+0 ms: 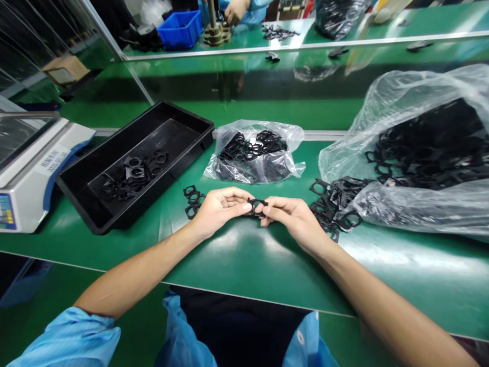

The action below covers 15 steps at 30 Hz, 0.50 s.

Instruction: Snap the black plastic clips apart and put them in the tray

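Observation:
Between my two hands, over the green table, is a small black plastic part with a round hole [250, 203]. My left hand [219, 210] pinches its left end with the thumb in front. At its right end, my right hand [292, 216] grips it between thumb and fingers. Just left of my left hand lie a few black ring-shaped parts [191, 210]. A loose heap of similar black parts [334, 201] spreads beside my right hand, at the mouth of a large clear bag [401, 209].
A small clear bag of black parts [254, 171] lies behind my hands. The black tray [187, 120] at left holds some parts, next to a white scale [57, 158]. Across a glass divider are a blue bin [179, 30] and another person's hand [237, 10].

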Each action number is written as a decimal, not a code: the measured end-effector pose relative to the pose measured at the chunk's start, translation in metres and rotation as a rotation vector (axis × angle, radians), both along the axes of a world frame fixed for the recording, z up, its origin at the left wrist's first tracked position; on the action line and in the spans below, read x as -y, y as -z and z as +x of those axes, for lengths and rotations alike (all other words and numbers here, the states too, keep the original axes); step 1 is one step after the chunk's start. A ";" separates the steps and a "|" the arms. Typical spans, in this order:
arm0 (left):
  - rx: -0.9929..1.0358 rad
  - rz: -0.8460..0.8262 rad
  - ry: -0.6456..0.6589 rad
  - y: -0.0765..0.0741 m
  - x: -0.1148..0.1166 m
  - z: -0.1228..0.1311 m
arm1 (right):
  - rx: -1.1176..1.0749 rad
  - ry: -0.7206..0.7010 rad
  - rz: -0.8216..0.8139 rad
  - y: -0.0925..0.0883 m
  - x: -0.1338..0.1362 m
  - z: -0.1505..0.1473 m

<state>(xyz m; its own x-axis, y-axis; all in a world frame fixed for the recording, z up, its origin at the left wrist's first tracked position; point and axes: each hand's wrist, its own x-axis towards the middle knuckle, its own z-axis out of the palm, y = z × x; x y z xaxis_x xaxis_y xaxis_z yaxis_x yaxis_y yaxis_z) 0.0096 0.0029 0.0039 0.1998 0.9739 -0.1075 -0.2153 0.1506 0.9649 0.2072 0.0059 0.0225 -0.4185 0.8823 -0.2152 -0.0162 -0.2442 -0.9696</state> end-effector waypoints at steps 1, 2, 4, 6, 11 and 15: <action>-0.009 -0.005 0.004 0.000 0.000 0.000 | 0.000 -0.004 -0.002 0.000 0.000 0.000; -0.016 -0.010 0.007 0.000 -0.001 -0.001 | 0.000 -0.013 -0.005 0.000 0.000 0.000; -0.022 -0.012 0.019 0.000 -0.001 -0.002 | 0.000 -0.026 -0.009 0.000 -0.001 0.001; -0.019 -0.007 0.036 0.000 -0.001 -0.002 | 0.000 -0.024 -0.009 -0.001 -0.001 0.001; 0.038 -0.032 0.072 -0.002 0.000 -0.002 | -0.023 0.021 -0.012 -0.003 0.000 -0.002; 0.147 -0.145 0.110 -0.003 -0.001 -0.001 | -0.014 0.064 0.006 -0.005 0.001 -0.003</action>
